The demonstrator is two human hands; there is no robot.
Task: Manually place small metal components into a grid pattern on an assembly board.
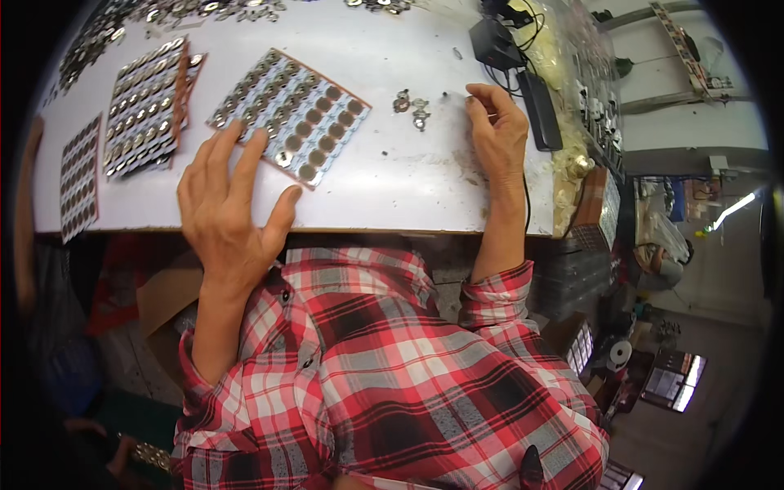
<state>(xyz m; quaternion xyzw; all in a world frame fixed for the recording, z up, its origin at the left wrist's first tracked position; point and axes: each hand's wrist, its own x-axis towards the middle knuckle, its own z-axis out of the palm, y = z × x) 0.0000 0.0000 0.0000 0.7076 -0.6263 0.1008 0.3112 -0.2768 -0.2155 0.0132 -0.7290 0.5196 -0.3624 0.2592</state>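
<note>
A tilted panel (331,88) lies on the white table, light blue with an orange-brown edge and rows of round spots. Small shiny metal pieces sit on its left part; the right rows show mostly bare brown discs. My left hand (224,196) is open, fingers spread, its fingertips at the panel's near left edge. On the right, my right hand (502,135) is raised over the table, fingers curled and thumb close to them. Anything between them is too small or hidden to make out. Two small clusters of metal parts (420,114) lie between the panel and this hand.
Stacked filled panels (147,106) and a single panel (80,180) lie at the left. Loose metal parts (94,41) heap along the far left edge. A black power strip (539,110), an adapter (496,43) and cables stand at the right, beside a clear plastic bag (559,41).
</note>
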